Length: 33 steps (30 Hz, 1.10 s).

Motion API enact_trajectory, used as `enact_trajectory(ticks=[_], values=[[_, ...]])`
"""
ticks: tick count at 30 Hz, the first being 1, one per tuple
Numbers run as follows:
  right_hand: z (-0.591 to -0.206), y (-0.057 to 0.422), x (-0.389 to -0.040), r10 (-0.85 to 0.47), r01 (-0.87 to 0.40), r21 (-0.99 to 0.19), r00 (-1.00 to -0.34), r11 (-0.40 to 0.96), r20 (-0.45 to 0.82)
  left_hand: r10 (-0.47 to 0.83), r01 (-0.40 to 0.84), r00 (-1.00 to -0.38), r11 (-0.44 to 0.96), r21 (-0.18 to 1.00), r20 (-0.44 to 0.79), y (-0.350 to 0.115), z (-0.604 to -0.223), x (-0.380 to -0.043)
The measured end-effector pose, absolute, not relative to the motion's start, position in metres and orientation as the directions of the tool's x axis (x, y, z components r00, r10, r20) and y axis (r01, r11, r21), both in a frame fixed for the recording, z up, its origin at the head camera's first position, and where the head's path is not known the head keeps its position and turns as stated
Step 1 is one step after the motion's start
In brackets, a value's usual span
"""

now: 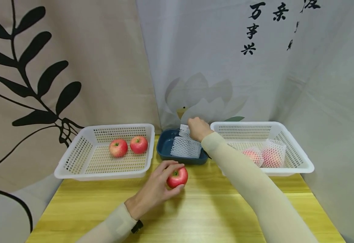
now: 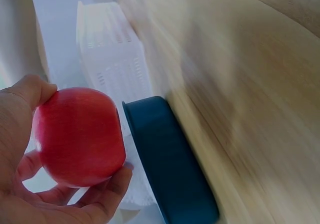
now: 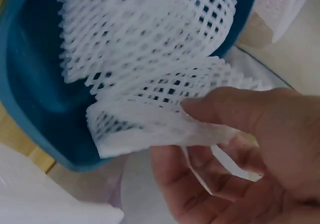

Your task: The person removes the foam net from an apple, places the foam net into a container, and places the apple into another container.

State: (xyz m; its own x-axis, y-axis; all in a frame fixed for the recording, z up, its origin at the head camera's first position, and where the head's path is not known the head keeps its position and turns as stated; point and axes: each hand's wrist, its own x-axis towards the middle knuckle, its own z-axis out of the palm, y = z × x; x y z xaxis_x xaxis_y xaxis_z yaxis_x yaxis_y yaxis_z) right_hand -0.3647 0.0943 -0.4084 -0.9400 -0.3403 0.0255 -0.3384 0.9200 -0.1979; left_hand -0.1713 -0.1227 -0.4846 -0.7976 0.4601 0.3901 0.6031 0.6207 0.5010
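My left hand holds a red apple between thumb and fingers, in front of the blue bin. In the left wrist view the apple shows large, thumb on one side and fingertips on the other. Over the back of the blue bin, my right hand pinches a white foam net sleeve. The right wrist view shows that sleeve between thumb and fingers. More foam net lies in the bin under it.
At left, a white basket holds two bare apples. At right, another white basket holds apples in foam nets, partly behind my right forearm. All stand on a wooden table, with a cloth curtain behind.
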Motion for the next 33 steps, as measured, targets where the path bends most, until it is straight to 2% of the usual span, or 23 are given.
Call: enact_trajectory(ticks=[7, 15, 33], values=[[-0.418, 0.088, -0.364, -0.358, -0.319, -0.218, -0.919, 0.922, -0.168, 0.456, 0.604, -0.797, 0.612, 0.510, 0.396, -0.126, -0.484, -0.172], [-0.424, 0.084, -0.370, -0.356, -0.322, -0.154, -0.860, 0.934, -0.366, 0.447, 0.578, -0.816, 0.628, 0.521, 0.366, -0.129, -0.484, -0.172], [-0.413, 0.092, -0.357, -0.405, -0.395, -0.110, -0.822, 0.912, -0.400, 0.434, 0.604, -0.796, 0.604, 0.520, 0.421, -0.133, -0.481, -0.172]])
